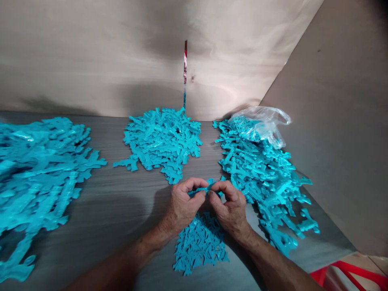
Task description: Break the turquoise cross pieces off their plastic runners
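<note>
My left hand (188,198) and my right hand (228,202) meet near the middle of the view, thumbs and forefingers pinched on a small turquoise piece (209,186). Most of that piece is hidden by the fingers. Just below the hands lies a flat heap of small turquoise scraps (201,246). Beyond them sits a middle pile of turquoise pieces (160,139), and a larger right pile (260,169) spreads beside my right hand.
A big turquoise pile (39,173) covers the left of the grey table (115,206). A clear plastic bag (269,125) rests on the right pile. Pale panels (91,52) stand behind and at the right. Something red (348,275) shows at bottom right.
</note>
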`<state>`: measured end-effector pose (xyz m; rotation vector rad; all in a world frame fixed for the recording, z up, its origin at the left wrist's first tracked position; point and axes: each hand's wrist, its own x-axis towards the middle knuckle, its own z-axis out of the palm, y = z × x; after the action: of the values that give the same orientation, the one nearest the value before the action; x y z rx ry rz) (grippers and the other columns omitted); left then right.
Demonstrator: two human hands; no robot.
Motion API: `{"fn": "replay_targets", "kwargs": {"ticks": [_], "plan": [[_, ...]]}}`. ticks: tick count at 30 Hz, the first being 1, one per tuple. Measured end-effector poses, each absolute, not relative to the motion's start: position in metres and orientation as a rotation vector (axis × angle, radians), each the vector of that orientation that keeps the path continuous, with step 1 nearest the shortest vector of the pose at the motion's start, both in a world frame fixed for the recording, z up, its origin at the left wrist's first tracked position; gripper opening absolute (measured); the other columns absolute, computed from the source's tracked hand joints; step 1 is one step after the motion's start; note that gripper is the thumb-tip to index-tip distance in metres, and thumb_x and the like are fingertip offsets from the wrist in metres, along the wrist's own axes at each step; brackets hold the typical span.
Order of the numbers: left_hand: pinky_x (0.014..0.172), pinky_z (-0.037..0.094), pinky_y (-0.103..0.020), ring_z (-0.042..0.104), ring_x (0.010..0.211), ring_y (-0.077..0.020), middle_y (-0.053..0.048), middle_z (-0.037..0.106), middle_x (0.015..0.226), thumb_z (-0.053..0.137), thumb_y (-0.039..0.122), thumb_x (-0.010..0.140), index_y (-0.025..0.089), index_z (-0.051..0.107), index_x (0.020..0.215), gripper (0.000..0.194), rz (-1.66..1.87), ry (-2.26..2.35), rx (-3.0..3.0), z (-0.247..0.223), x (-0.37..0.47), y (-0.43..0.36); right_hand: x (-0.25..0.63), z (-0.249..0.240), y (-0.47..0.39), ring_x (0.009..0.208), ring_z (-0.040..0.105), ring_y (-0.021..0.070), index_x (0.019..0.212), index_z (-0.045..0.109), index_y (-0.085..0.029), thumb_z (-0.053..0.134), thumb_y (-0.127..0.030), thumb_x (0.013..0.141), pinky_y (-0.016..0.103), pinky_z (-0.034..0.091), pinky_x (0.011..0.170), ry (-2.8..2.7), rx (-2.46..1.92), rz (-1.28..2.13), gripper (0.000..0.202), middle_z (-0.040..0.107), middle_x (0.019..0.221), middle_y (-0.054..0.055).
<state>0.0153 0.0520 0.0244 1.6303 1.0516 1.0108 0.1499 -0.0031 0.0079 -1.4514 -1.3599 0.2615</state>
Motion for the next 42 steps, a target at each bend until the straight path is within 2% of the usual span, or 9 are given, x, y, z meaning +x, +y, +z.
{"fn": "replay_targets", "kwargs": {"ticks": [5,19,30,42], "plan": [[0.069,0.052,-0.023,0.068,0.071,-0.0150,0.000,0.075,0.076,0.059,0.011,0.069,0.018,0.072,0.080,0.018,1.010,1.089,1.648,0.025,0.016,0.049,0.148,0.007,-0.004,0.050,0.053,0.0096,0.077,0.060,-0.022,0.060,-0.020,0.079,0.021,0.043,0.051,-1.371,-1.462,0.238,0.003,0.063,0.063,-0.005],[0.068,0.050,-0.024,0.066,0.073,-0.0154,-0.001,0.075,0.080,0.056,0.012,0.070,0.017,0.072,0.083,0.021,0.982,1.074,1.566,0.017,0.018,0.050,0.149,0.003,-0.002,0.061,0.060,0.0117,0.082,0.063,-0.020,0.061,-0.022,0.081,0.022,0.047,0.059,-1.308,-1.451,0.414,0.003,0.066,0.069,-0.003],[0.073,0.051,-0.025,0.067,0.076,-0.0158,-0.001,0.074,0.080,0.058,0.014,0.071,0.017,0.071,0.084,0.018,0.974,1.047,1.588,0.015,0.017,0.050,0.150,0.003,-0.002,0.064,0.062,0.0133,0.083,0.064,-0.021,0.061,-0.024,0.083,0.023,0.049,0.061,-1.327,-1.470,0.428,0.004,0.068,0.071,-0.002],[0.067,0.049,-0.024,0.064,0.070,-0.0148,0.000,0.072,0.076,0.056,0.013,0.070,0.018,0.071,0.082,0.019,0.940,1.059,1.569,0.014,0.018,0.052,0.150,0.003,-0.001,0.063,0.061,0.0139,0.083,0.063,-0.020,0.060,-0.026,0.083,0.024,0.049,0.061,-1.306,-1.492,0.510,0.007,0.066,0.070,-0.002]]}}
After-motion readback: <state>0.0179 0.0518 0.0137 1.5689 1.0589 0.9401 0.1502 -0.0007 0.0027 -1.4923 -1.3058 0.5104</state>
